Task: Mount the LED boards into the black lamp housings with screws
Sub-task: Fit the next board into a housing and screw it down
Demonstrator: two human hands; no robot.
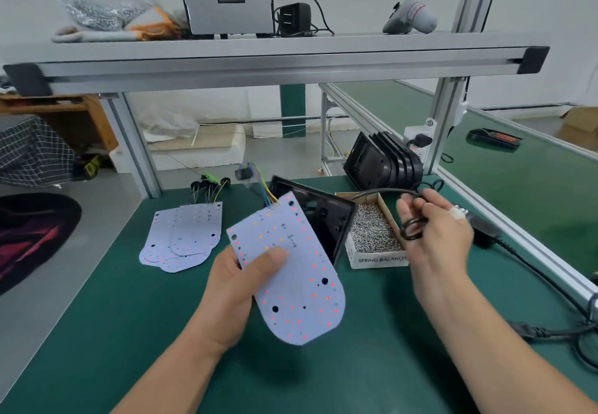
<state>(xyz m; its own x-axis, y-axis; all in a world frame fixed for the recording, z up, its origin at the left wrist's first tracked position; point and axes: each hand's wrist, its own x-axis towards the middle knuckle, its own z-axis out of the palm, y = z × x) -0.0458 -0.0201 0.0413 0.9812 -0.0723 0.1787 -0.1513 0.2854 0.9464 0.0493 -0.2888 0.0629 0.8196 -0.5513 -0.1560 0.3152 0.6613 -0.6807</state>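
Green worktop point(129, 332) under aluminium shelf frame. Black lamp housing point(326, 216) tilted, just beyond left grip, between both grips. LED board point(291, 290) pinched in left grip point(239, 281), thumb on face, long axis running toward housing. Right grip point(433, 235) curled round black cable point(382, 191), nearer screw box point(378, 258).

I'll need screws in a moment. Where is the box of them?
In the head view, the open box of screws sits on the green mat right of centre, between the black lamp housing on its left and the right hand.
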